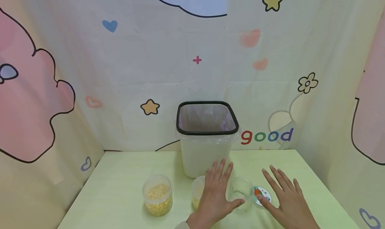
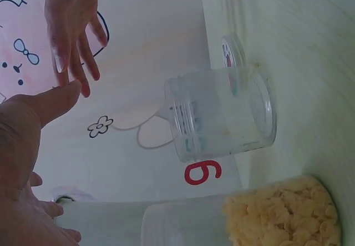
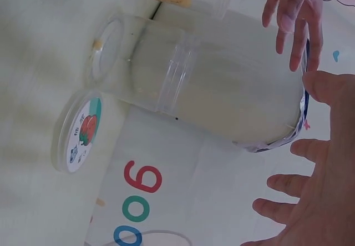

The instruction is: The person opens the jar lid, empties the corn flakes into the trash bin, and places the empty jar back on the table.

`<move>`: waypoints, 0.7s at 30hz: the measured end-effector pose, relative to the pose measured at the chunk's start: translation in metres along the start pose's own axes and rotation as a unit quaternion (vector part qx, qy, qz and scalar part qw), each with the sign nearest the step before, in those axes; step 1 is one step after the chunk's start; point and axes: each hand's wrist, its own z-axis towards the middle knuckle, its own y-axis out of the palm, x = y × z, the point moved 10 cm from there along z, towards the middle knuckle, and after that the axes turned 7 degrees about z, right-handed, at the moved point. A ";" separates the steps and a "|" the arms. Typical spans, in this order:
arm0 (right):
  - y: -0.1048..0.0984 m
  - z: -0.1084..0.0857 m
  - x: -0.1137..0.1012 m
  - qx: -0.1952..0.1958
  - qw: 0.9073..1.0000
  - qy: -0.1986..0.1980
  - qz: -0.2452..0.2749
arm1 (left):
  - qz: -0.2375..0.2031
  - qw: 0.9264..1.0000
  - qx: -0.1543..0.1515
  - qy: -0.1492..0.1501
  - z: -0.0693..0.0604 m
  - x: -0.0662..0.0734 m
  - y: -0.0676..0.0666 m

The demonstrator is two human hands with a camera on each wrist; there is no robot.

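Jar [image 1: 241,188], clear and open-topped: upright on surface [image 1: 114,189], low and right of centre in the head frame, between left hand [image 1: 215,195] and right hand [image 1: 287,199]. Fingers [image 1: 227,174] of both hands spread wide, nothing held. Presumably light, stiff, slick-walled; best gripped around mid-wall.

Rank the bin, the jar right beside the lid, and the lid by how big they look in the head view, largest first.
1. Bin, clearly the largest
2. Jar, even partly covered by the left hand
3. Lid, partly covered by the right hand
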 end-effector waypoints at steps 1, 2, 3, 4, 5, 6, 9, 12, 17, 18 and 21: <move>0.001 0.001 -0.001 0.000 1.000 -0.001 0.002 | 0.014 1.000 0.000 0.006 -0.001 0.000 -0.001; 0.001 0.001 -0.002 0.001 1.000 -0.002 0.004 | 0.028 1.000 0.000 0.010 -0.001 0.000 -0.002; 0.001 0.002 -0.003 0.002 1.000 -0.003 0.006 | 0.040 0.999 -0.003 0.014 -0.002 -0.001 -0.002; 0.002 0.002 -0.004 0.003 1.000 -0.006 0.009 | 0.053 0.998 -0.004 0.017 -0.003 -0.001 -0.003; 0.002 0.003 -0.005 0.004 1.000 -0.007 0.012 | 0.062 0.998 -0.007 0.019 -0.004 -0.002 -0.003; 0.003 0.003 -0.006 0.003 1.000 -0.008 0.014 | 0.072 0.997 -0.010 0.021 -0.005 -0.003 -0.004; 0.004 0.005 -0.009 0.001 1.000 -0.010 0.021 | 0.097 0.995 -0.011 0.027 -0.007 -0.005 -0.006; 0.006 0.007 -0.013 -0.001 1.000 -0.013 0.028 | 0.111 0.993 -0.001 0.036 -0.010 -0.007 -0.011; 0.012 0.008 -0.021 -0.009 0.999 -0.021 0.033 | 0.114 0.993 0.004 0.040 -0.017 -0.014 -0.016; 0.014 0.009 -0.022 -0.011 0.999 -0.021 0.034 | 0.115 0.993 0.001 0.040 -0.018 -0.016 -0.016; 0.017 0.012 -0.026 -0.018 0.999 -0.023 0.035 | 0.125 0.991 -0.007 0.038 -0.022 -0.022 -0.018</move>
